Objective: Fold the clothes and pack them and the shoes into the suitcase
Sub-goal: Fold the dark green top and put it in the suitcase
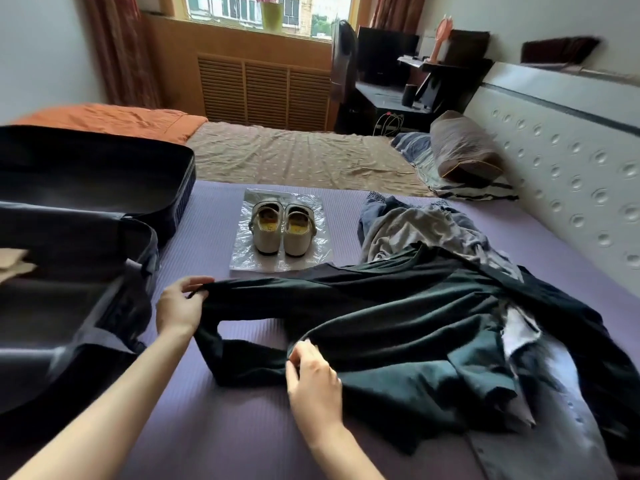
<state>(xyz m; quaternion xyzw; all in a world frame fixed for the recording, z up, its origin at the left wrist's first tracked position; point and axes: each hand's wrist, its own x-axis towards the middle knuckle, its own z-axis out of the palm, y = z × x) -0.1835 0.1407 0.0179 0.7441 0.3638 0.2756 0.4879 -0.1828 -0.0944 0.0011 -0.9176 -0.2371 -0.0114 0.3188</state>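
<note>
The left hand (180,308) has its grip closed on one end of a dark green long-sleeved top (398,327), fingers curled over the edge of the cloth. The right hand (315,379) pinches a nearer edge of the same top between thumb and fingertips. The top lies stretched across the purple ribbed mat (214,427) on the bed, its right part overlapping a heap of grey and blue clothes (408,226).

Just beyond the top, a pair of cream low-heeled shoes (282,228) stands side by side on a clear plastic sheet (242,258), heels towards me. To the left, a dark navy fabric suitcase (86,237) lies open beside the left hand. In its nearer half, a pale beige piece (14,265) shows at the picture's edge.
</note>
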